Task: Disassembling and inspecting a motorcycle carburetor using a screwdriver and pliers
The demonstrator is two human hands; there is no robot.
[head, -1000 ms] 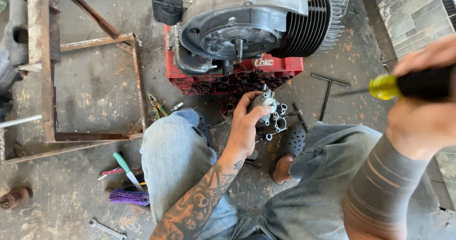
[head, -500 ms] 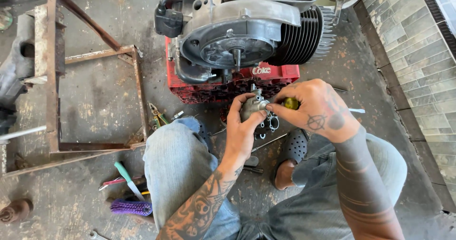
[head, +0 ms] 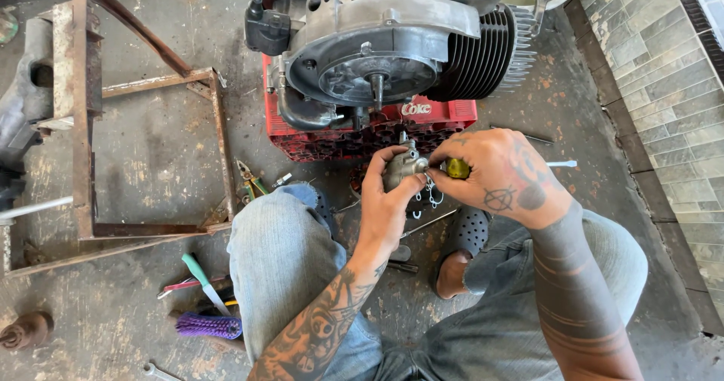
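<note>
Single view, head-mounted, looking steeply down over knees and forearms to a concrete floor (head: pixel 151 155). Close range: left hand (head: pixel 388 200) and right hand (head: pixel 505 177) just below frame centre, forearms entering from the bottom edge. Facing forward toward an engine (head: pixel 385 49) on a red crate (head: pixel 445 117) at top centre. Rusty frame (head: pixel 83 124) at the left edge, tiled wall (head: pixel 656 56) at upper right, scattered tools (head: pixel 200 298) at lower left. No second view, hence no shared region. Top of the engine cropped by the upper edge.
</note>
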